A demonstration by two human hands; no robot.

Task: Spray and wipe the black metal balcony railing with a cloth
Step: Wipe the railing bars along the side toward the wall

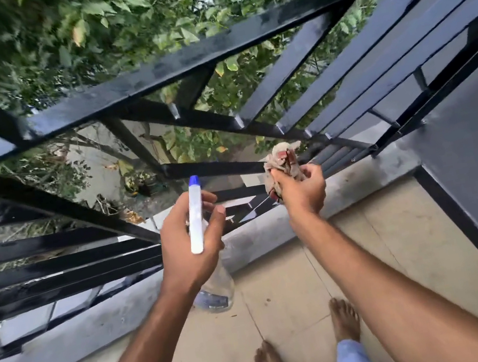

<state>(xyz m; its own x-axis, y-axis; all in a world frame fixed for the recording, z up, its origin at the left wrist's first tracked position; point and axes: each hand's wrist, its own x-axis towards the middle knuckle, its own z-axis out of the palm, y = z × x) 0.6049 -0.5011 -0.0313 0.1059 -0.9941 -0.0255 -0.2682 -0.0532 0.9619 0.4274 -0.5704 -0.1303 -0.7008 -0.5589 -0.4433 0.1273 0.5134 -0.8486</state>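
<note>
Left hand (184, 251) around spray bottle (196, 220), label illegible; right hand (304, 190) tight around bunched cloth (279, 162) near railing (178, 60).

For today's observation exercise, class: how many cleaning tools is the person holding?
2: a spray bottle gripped in the left hand, and a crumpled cloth gripped in the right hand. None seems hidden.

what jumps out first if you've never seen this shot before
The black metal railing cuts diagonally across the upper view, green foliage behind it. In the centre, the left hand grips a spray bottle with a white head and blue nozzle. Just right of it, the right hand holds a crumpled cloth near the lower rails.
</note>
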